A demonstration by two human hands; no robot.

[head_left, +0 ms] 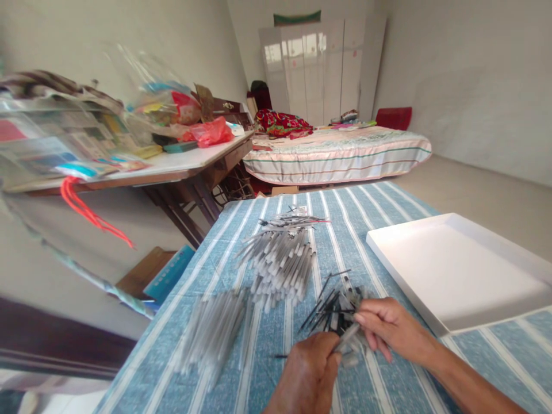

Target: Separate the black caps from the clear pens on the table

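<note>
My left hand (307, 368) and my right hand (390, 329) are closed on the two ends of a pale, translucent pen barrel (347, 338), held at a slant low over the tablecloth. Just behind them lies a tangled pile of small black and clear pen parts (334, 307). A neat row of clear grey pen barrels (213, 330) lies left of my hands. Farther back, a larger heap of grey, pen-like tubes with dark tips (280, 259) is stacked up. Beyond that heap are thin dark sticks (293, 220), one reddish. My left fingertips are partly hidden.
A shallow white box lid (466, 270) sits on the blue striped tablecloth (345, 213) at right. A side table (172, 167) with bags and boxes stands at left, red cords (92, 215) hanging off it. Behind are a bed (345, 152) and a wardrobe (323, 69).
</note>
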